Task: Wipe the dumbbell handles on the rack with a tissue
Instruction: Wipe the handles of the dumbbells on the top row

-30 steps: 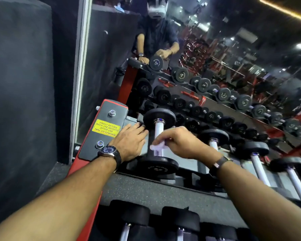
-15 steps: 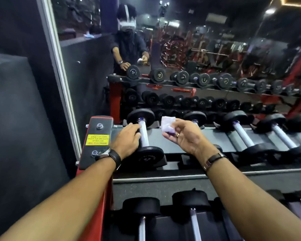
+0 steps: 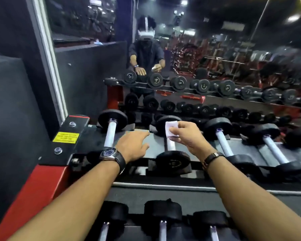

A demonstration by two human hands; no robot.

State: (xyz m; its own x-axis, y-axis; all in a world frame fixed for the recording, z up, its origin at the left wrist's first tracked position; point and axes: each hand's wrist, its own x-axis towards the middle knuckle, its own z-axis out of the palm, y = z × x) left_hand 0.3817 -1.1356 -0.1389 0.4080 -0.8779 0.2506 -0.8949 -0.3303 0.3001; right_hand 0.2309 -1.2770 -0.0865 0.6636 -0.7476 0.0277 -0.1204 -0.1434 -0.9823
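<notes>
A: Any writing you can read?
B: Only a yellow sticker (image 3: 65,137) on the black rack end plate (image 3: 76,129), at nine o'clock from the left hand (image 3: 135,146). Its print is too blurred to read.

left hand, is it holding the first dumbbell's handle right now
No, the left hand lies open with fingers straight over the rack, between the first dumbbell and the second dumbbell.

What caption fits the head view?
Right hand holds a tissue over the second dumbbell's handle; left hand open alongside.
</notes>
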